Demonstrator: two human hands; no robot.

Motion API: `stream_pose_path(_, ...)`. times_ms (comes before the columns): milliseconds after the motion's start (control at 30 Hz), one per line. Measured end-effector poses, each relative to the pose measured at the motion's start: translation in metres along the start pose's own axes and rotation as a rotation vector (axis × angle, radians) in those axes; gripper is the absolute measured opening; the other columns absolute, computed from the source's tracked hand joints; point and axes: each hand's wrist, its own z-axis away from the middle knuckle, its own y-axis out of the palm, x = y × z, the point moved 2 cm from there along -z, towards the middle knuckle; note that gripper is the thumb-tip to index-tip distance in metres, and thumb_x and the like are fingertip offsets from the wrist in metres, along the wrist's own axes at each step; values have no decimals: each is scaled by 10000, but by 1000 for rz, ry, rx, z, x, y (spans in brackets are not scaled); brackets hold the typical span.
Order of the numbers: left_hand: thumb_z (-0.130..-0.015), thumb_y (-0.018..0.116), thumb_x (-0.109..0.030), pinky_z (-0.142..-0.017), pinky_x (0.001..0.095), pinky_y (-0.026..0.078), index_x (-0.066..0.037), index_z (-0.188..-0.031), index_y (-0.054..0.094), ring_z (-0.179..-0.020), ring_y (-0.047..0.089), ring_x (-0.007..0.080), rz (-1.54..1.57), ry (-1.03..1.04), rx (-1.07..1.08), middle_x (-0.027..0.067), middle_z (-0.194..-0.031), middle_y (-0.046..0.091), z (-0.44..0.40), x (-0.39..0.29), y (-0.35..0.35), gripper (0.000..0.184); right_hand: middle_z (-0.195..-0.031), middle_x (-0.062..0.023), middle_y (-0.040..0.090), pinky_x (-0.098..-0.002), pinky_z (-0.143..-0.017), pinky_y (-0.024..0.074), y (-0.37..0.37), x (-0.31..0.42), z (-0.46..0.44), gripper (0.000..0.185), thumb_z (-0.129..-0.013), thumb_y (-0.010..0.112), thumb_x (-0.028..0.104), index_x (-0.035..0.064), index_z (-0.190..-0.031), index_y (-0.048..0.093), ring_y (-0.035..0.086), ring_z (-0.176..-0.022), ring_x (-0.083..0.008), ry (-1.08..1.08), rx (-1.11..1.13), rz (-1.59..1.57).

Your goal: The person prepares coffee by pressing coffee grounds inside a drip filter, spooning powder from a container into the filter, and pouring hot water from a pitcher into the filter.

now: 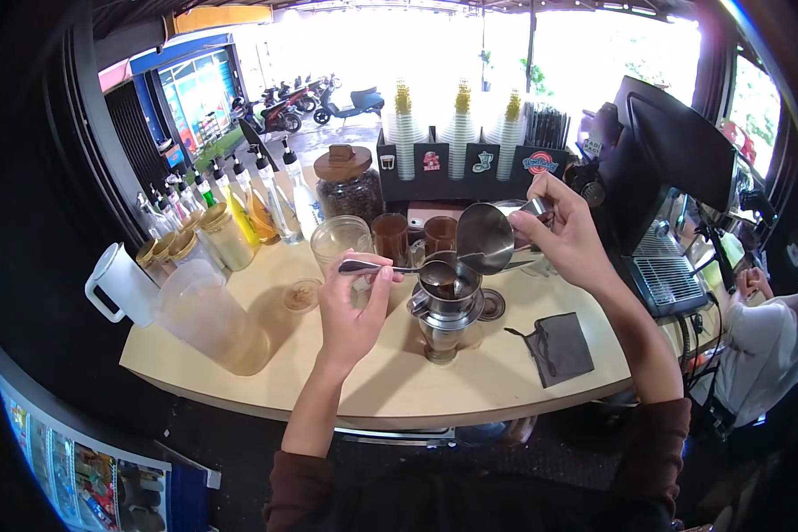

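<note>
My left hand pinches the handle of a metal spoon, whose bowl is over the mouth of a metal drip filter. The filter sits on a small glass. In my right hand is a metal cup, held by its handle and tilted toward the spoon, its inside facing me. Dark contents show below the spoon. Whether anything is flowing from the cup cannot be made out. Two brown-filled glasses stand behind the filter.
A jar of coffee beans, a glass jar, syrup bottles, a white jug, a large pitcher, a grey pouch and an espresso machine surround the work. Another person is at the right.
</note>
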Motion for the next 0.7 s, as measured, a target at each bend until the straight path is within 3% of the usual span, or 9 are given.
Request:
stream_pose_path(233,-874,608,-94,-758,307,433,-53,-879,637,-829,571,163,5,45,11,32,-798,677,1,6,5,50,-643,25,466,-211,-526,352,6,12,-1,231,-864,643,106,47,-811,426,439,-612,-22,8,30,51)
stream_pose_path(333,-876,608,-99,-742,307,433,-55,-877,636,-839,569,169,99,-52,-12,29,-810,676,3,6,9,53,-644,7,498,-215,-529,380,5,10,-2,236,-861,648,105,42,-815,425,486,-631,-24,13,48,80)
stream_pose_path(700,-877,609,-104,-725,306,427,-63,-905,629,-857,564,175,5,33,20,31,-815,678,2,7,8,53,-639,-8,470,-227,-530,401,5,19,-4,239,-850,653,94,29,-816,425,496,-628,-41,-53,58,279)
